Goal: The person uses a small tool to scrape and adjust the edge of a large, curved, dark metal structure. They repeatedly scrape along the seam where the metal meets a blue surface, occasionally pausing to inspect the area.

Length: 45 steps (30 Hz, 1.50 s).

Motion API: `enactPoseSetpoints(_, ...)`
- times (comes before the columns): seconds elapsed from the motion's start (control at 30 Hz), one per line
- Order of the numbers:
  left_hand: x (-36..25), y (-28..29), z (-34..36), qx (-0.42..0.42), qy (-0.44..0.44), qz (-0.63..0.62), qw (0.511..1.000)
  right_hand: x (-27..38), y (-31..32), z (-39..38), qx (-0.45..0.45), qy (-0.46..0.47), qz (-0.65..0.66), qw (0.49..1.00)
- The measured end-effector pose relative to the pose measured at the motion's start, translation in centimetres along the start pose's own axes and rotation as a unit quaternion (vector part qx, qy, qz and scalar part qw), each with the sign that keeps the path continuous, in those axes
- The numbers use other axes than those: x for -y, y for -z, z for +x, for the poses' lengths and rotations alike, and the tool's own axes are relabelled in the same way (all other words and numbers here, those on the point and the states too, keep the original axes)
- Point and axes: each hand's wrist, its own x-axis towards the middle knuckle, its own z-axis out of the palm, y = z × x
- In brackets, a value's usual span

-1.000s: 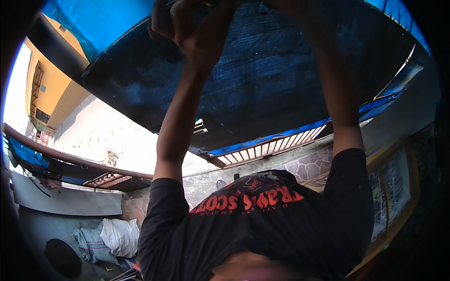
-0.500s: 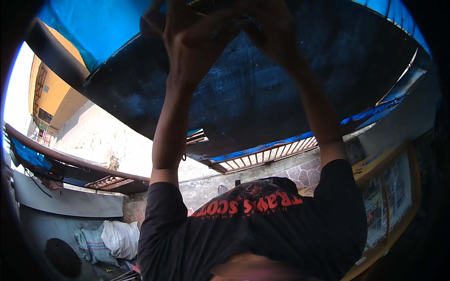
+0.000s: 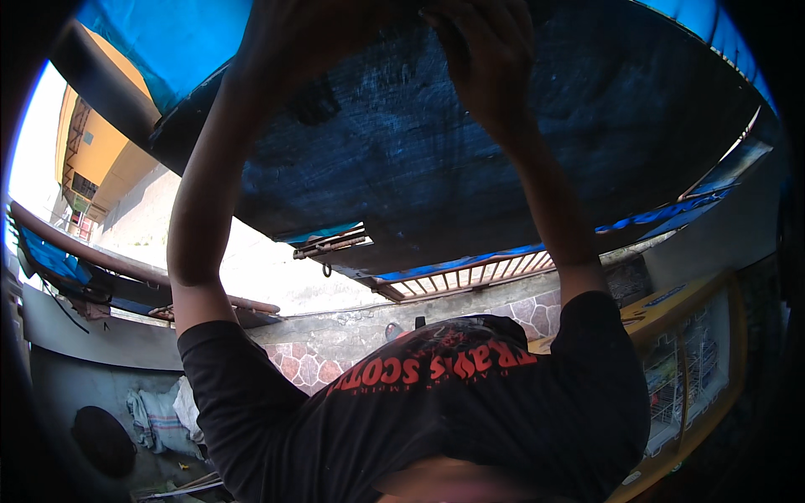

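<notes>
Both of my arms are raised against a large dark panel (image 3: 402,168) with a scuffed, bluish sheen. My left hand (image 3: 323,29) is in deep shadow at the top edge, and its fingers are hidden. Close beside it on the right, my right hand (image 3: 495,63) has its fingers bent inward toward the left one. Whatever lies between its fingertips is too dark to make out. Lower on the panel, a metal slide bolt (image 3: 333,243) with a hanging ring shows in a cut-out at its edge.
A brown metal railing (image 3: 470,277) with blue sheeting runs below the panel. A wood-framed glass cabinet (image 3: 683,377) stands at the right. At lower left lie a stuffed sack (image 3: 159,417) and a round black object (image 3: 105,442). Blue tarpaulin (image 3: 180,38) hangs at upper left.
My left forearm and elbow have swung out to the left, uncovering the slide bolt, and the left hand has shifted up into shadow. My right hand has moved only slightly.
</notes>
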Motion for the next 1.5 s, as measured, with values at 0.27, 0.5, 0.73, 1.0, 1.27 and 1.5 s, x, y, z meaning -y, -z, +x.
enactPoseSetpoints(0.27,0.9,-0.5,2.9,0.043,-0.012,-0.141,0.989,-1.1,0.3,-1.5,-0.022,0.046,0.021,0.998)
enactPoseSetpoints(0.5,3.4,-4.8,1.7,-0.134,-0.076,-0.204,0.967,-1.8,-0.2,-1.3,-0.066,0.057,0.067,0.994)
enactPoseSetpoints(0.73,3.8,-2.8,1.5,-0.081,-0.067,-0.173,0.979,-1.4,0.6,-1.3,-0.054,0.09,0.087,0.991)
enactPoseSetpoints(1.0,2.7,-3.5,1.4,-0.133,-0.082,-0.134,0.979,-2.5,-0.6,-3.1,-0.105,0.114,0.109,0.982)
enactPoseSetpoints(1.27,2.3,-3.9,-0.3,-0.134,-0.033,-0.156,0.978,0.3,-2.3,1.2,-0.153,-0.02,0.168,0.974)
enactPoseSetpoints(1.5,-1.5,-1.3,-0.9,-0.127,0.056,-0.17,0.976,-0.8,-1.6,3.2,-0.283,-0.134,0.188,0.931)
